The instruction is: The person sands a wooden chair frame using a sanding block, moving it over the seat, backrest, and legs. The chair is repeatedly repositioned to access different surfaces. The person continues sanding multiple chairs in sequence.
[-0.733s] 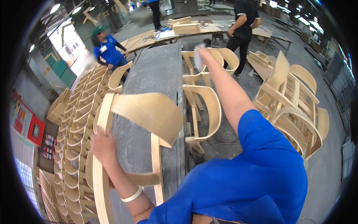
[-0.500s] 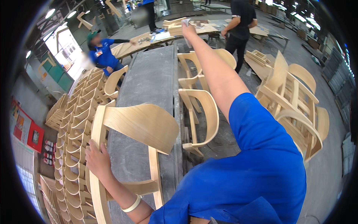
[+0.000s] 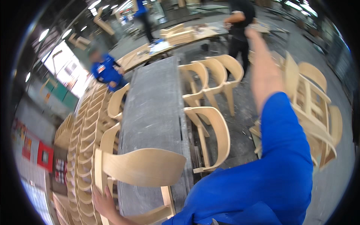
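While the left hand (image 3: 104, 204) clamps fingers on a chair leg (image 3: 98, 167), work seems unfinished; the right hand (image 3: 252, 33), upper right, shows fingers blurred beyond judging.

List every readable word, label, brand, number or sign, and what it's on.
None readable.
Badge on the left co-worker: too blurred.
Red box on the left wall: any lettering too small.
Board beside it: too blurred.
Near chair: no lettering visible.
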Demonstrator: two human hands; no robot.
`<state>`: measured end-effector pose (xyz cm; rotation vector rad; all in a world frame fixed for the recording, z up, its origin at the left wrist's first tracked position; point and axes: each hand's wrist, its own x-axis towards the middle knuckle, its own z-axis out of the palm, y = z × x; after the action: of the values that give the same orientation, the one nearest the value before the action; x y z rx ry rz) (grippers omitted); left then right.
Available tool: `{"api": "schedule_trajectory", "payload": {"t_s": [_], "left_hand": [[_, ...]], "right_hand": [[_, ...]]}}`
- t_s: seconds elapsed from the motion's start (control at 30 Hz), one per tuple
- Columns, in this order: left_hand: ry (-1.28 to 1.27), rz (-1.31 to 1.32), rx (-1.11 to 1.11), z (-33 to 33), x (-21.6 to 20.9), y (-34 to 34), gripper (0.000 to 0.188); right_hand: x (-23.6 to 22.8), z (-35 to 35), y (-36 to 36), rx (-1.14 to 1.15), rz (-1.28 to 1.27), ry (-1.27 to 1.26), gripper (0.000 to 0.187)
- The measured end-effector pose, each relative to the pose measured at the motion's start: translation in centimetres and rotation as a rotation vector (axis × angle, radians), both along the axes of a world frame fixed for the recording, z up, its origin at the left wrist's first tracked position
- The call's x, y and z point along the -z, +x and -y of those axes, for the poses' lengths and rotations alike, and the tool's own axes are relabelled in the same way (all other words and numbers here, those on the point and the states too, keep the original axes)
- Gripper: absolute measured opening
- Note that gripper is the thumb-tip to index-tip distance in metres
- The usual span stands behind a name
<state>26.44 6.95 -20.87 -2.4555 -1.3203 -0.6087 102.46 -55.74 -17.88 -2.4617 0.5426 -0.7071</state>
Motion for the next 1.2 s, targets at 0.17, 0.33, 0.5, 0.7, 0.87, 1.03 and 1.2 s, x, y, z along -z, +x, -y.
{"api": "schedule_trajectory", "payload": {"t_s": [0.17, 0.33, 0.5, 0.7, 0.87, 1.03, 1.2], "left_hand": [[0.004, -0.005, -0.033, 0.3, 0.1, 0.6, 0.061], [-0.044, 0.004, -0.061, 0.9, -0.5, 1.3, 0.062], [-0.038, -0.013, -0.060, 1.2, -0.4, 1.3, 0.063], [-0.025, -0.059, -0.006, 0.5, -0.2, 1.1, 0.065], [-0.116, -0.143, 0.105, -0.2, -1.4, 1.0, 0.068], [-0.319, -0.264, 0.152, -1.8, -3.4, 2.8, 0.081], [-0.364, -0.163, 0.169, -1.9, -2.8, 4.5, 0.080]], "right_hand": [[0.0, 7.4, -4.4, 0.148, -0.041, -0.114, 0.038], [1.7, 7.7, -2.7, 0.138, -0.081, -0.129, 0.038], [2.8, 3.5, -2.4, 0.042, -0.017, -0.159, 0.037], [8.9, -8.2, -4.1, -0.266, 0.001, -0.198, 0.037], [18.7, -21.0, -14.7, -0.721, -0.324, -0.214, 0.036], [18.1, -32.7, -28.8, -1.174, -0.354, -0.094, 0.036], [6.8, -37.7, -42.8, -1.603, 0.179, 0.119, 0.035]]}}
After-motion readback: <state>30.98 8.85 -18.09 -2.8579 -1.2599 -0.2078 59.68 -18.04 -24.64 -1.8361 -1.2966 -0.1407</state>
